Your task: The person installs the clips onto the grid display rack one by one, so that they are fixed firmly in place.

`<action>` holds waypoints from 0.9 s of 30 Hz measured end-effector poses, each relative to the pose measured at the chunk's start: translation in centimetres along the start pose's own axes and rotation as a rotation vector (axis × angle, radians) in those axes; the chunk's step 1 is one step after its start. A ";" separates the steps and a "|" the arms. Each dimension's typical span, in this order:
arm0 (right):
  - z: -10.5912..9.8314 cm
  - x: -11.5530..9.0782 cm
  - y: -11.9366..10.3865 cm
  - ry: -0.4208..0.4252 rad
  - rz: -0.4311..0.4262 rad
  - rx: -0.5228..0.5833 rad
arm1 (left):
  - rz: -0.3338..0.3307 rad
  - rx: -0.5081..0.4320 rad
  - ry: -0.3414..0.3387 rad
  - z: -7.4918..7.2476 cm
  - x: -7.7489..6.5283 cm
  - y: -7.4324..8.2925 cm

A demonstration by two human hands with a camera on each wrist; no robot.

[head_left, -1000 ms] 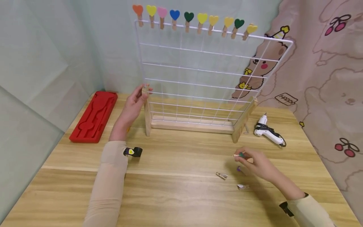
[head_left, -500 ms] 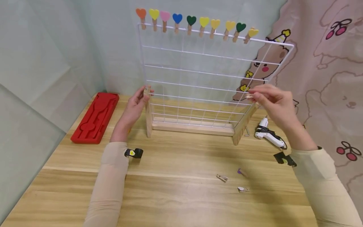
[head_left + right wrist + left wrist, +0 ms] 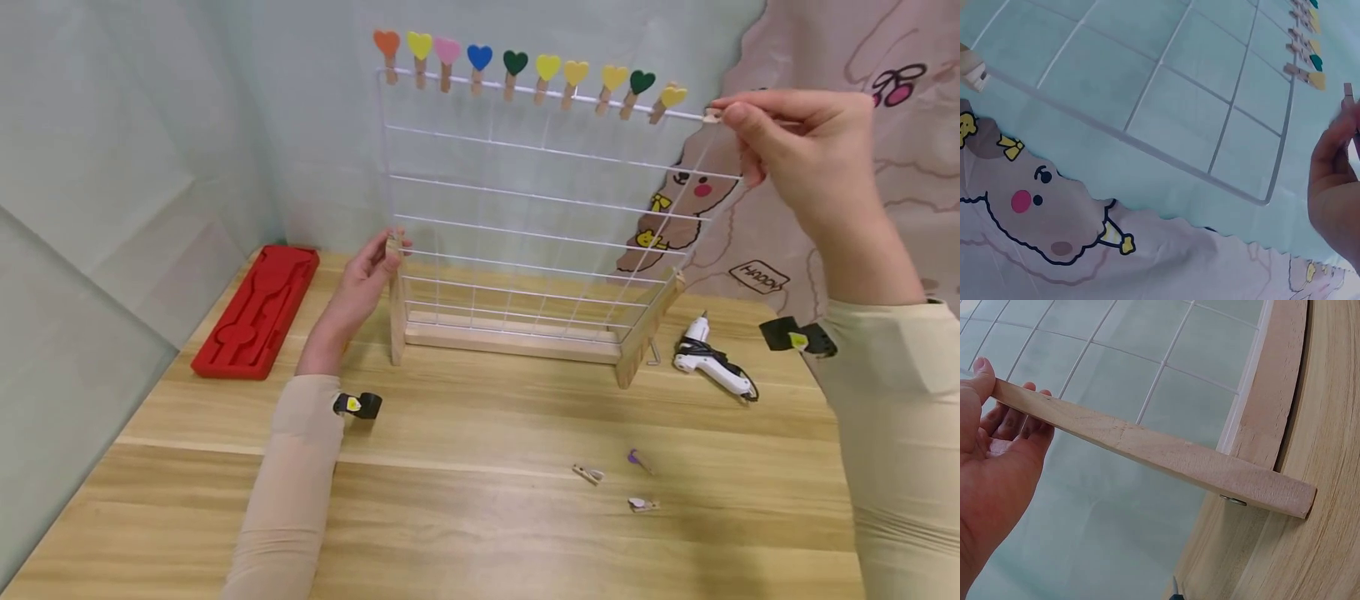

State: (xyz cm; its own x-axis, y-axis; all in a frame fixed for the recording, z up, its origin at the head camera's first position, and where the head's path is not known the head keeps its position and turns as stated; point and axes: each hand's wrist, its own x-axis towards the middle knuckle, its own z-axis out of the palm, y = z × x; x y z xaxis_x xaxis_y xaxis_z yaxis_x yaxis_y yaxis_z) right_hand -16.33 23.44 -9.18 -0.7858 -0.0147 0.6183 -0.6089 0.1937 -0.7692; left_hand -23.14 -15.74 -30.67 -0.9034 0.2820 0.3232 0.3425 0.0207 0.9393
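My left hand [image 3: 360, 283] grips the top of the left wooden upright [image 3: 397, 300] of a stand that holds a white wire grid [image 3: 525, 152]. In the left wrist view, thumb and fingers lie on either side of that upright [image 3: 1147, 444]. My right hand [image 3: 817, 158] is raised at the grid's top right corner, pinching a small wooden clothespin [image 3: 712, 115] between thumb and fingers. The clothespin [image 3: 1348, 91] shows a little apart from the rail in the right wrist view; its heart is hidden by the fingers. Several heart clothespins [image 3: 515, 65] sit along the top rail.
Three loose clothespins lie on the table: a plain-looking one [image 3: 587, 474], a purple one [image 3: 637, 458] and a white one [image 3: 642, 504]. A glue gun [image 3: 712, 362] with wrapped cord lies right of the stand, beside a hex key [image 3: 654, 354]. A red moulded tray [image 3: 255, 312] lies left.
My right hand has risen from the tabletop to the grid's top right corner, carrying the clothespin. The left hand keeps its hold on the upright. The view has shifted slightly.
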 end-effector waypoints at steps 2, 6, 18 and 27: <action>-0.2 0.2 0.1 0.018 -0.004 0.027 | -0.005 0.000 -0.004 0.1 0.0 0.0; -0.5 0.5 0.2 0.077 0.022 0.043 | -0.013 0.002 0.003 0.1 0.1 -0.1; -1.4 2.0 -0.7 0.059 0.090 -0.176 | -0.009 -0.009 0.012 0.0 0.1 -0.2; -1.3 2.6 -0.4 0.029 0.116 -0.285 | -0.011 -0.008 0.010 0.1 0.1 -0.1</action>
State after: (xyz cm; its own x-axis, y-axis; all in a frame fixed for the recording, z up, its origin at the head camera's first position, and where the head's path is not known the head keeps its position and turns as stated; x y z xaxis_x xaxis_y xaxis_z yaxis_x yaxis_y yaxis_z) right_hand -17.97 24.59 -7.11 -0.8423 0.0504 0.5366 -0.4573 0.4599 -0.7611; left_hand -23.21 -15.61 -30.70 -0.9096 0.2722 0.3138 0.3303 0.0159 0.9437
